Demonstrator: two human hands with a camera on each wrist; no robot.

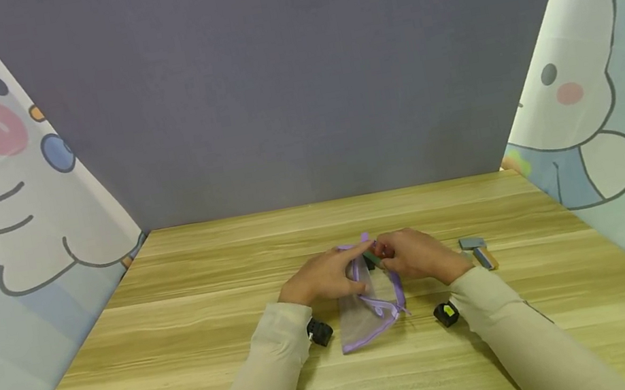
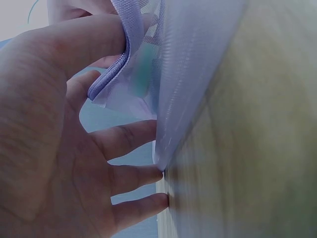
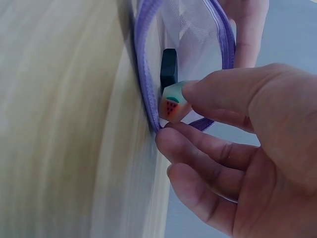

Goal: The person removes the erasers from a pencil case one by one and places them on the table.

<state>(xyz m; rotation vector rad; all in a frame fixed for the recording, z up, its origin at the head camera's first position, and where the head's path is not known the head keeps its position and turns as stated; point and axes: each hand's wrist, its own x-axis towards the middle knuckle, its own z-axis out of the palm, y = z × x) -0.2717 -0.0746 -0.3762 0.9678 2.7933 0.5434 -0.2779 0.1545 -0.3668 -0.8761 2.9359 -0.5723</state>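
Note:
A see-through mesh zip pouch (image 1: 354, 326) with purple edging lies on the table between the hands, its mouth spread wide. My left hand (image 1: 326, 277) is at the mouth with fingers spread and fairly straight. In the left wrist view its thumb (image 2: 94, 42) passes behind the purple zipper edge (image 2: 130, 25), and fingertips touch the mesh and table. At the opening, my right hand (image 1: 422, 256) pinches a small eraser (image 3: 174, 105) with a watermelon print between thumb and fingers. Just behind that eraser, a dark block (image 3: 169, 67) sits inside the pouch.
A grey block (image 1: 472, 242) and a blue, white and orange block (image 1: 487, 258) lie right of the right hand. Black wrist cameras (image 1: 319, 332) hang under both wrists. A dark panel (image 1: 294, 87) closes off the table's back; printed cloth flanks the sides.

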